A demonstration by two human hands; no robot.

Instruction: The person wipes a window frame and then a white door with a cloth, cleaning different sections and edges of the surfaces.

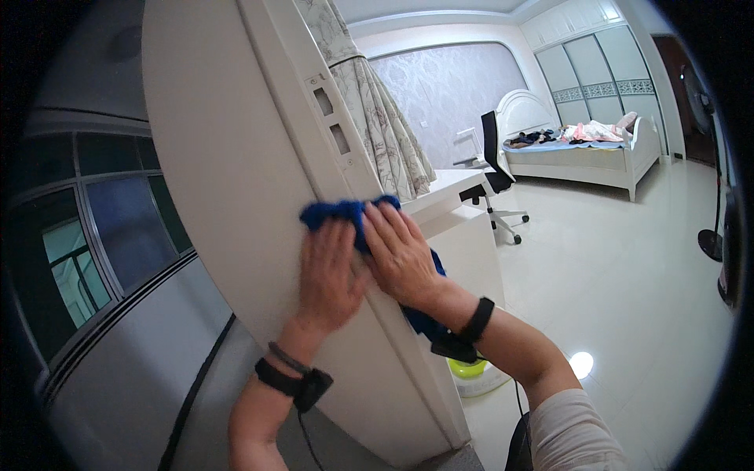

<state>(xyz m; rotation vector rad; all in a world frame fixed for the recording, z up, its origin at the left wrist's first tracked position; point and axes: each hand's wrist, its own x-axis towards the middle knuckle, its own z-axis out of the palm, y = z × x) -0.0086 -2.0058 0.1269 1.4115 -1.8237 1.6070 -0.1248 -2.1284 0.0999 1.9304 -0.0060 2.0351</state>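
Observation:
A blue cloth (333,211) is pressed against a white door frame (353,187), below a metal strike plate (331,120) with two rectangular slots. My left hand (331,277) lies slightly blurred over the cloth's left part, fingers pointing up. Beside it, my right hand (400,253) presses the cloth with its fingers extended. The rest of the cloth hangs down behind my right hand and wrist. Both palms face the frame, so how tightly the fingers grip is hidden. Each wrist wears a black strap with a small device and a cable.
Right of the frame stand a patterned curtain (386,129), a white desk (450,187) and a wheeled office chair (498,156). A green-and-white round object (471,377) sits low behind my right forearm. Farther off are a bed (571,162) and a standing fan (711,244). Windows (129,218) line the left.

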